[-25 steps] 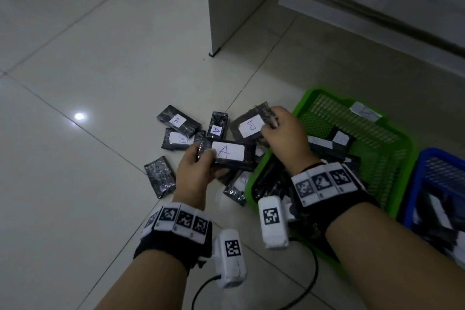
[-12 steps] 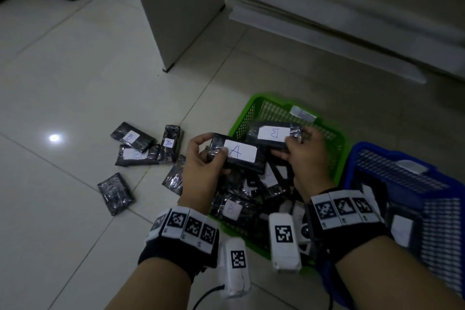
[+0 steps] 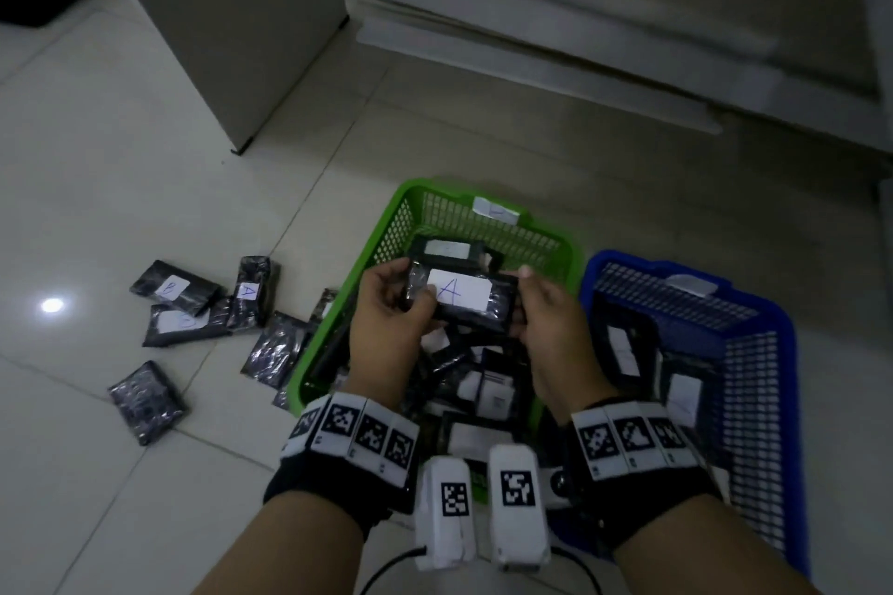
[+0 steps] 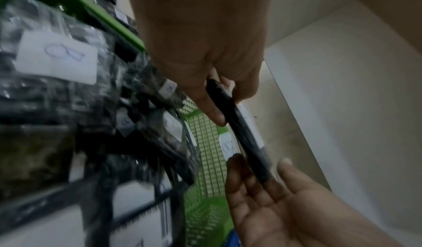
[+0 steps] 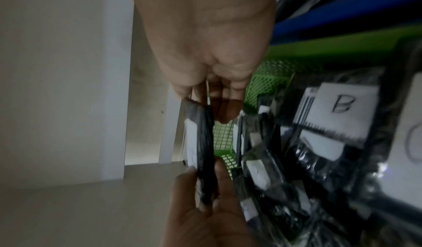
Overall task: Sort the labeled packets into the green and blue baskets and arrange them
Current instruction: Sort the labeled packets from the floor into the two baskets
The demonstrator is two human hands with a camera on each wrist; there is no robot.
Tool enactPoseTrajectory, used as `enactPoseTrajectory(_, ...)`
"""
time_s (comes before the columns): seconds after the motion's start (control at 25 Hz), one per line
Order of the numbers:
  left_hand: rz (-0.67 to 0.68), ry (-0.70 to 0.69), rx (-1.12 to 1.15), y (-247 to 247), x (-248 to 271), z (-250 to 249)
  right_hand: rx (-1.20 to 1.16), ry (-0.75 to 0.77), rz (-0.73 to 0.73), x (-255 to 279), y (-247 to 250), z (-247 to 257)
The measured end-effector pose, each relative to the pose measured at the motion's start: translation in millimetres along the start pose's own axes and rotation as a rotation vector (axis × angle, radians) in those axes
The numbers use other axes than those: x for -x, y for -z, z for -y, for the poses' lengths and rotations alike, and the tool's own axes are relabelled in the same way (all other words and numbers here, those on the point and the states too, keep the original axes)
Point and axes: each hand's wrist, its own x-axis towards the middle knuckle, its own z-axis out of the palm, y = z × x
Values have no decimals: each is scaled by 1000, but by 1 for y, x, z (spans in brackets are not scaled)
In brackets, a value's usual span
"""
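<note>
A black packet with a white label marked A [image 3: 459,292] hangs above the green basket [image 3: 410,203]. My left hand [image 3: 415,300] pinches its left end and my right hand [image 3: 519,300] pinches its right end. In the left wrist view the packet [image 4: 242,133] shows edge-on between my left hand's thumb and fingers [image 4: 213,113]. The right wrist view has the same packet [image 5: 203,142] held by my right hand [image 5: 205,106]. Several labeled packets fill the green basket; one [image 3: 447,251] lies just beyond my hands. The blue basket [image 3: 696,273] on the right holds more packets.
Several loose black packets lie on the tiled floor left of the green basket, one marked B [image 3: 171,287] and one marked A [image 3: 249,292]. A grey cabinet corner [image 3: 241,63] stands behind them. A raised step [image 3: 580,77] runs along the back.
Both hands moved right over the green basket. My right hand let go of its own packet, which now lies at the basket's far end, and took the right end of the A packet.
</note>
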Motion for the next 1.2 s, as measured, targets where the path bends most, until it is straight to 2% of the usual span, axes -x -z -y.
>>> enactPoseTrajectory(0.12, 103, 20, -87, -43, 13, 8, 101, 107, -48, 9, 44, 1)
enactPoseTrajectory(0.2, 213, -6, -234, -70, 25, 15, 172, 126, -213, 1, 81, -7)
enactPoseTrajectory(0.32, 402, -118, -566, -95, 43, 34, 111, 39, -492, -14, 128, -25)
enactPoseTrajectory(0.4, 518, -223, -820, -100, 51, 47, 106, -38, -518, -21, 145, -41)
enactPoseTrajectory(0.48, 601, -288, -936, -100, 56, 57, 143, -105, -496, -24, 149, -55)
enactPoseTrajectory(0.6, 619, -351, -933, -98, 58, 62, 240, -98, -510, -24, 149, -64)
enactPoseTrajectory(0.76, 631, -345, -899, -88, 58, 56, 380, -100, -552, -10, 146, -56)
enactPoseTrajectory(0.84, 578, -365, -842, -73, 60, 46, 492, -47, -541, 3, 138, -54)
enactPoseTrajectory(0.96, 415, -467, -790, -38, 57, 29, 622, 107, -491, 18, 113, -55)
enactPoseTrajectory(1.08, 198, -496, -806, 13, 53, 17, 612, 344, -285, 38, 63, -47)
enactPoseTrajectory(1.2, -8, -430, -790, 75, 48, 13, 599, 432, -38, 58, 0, -42)
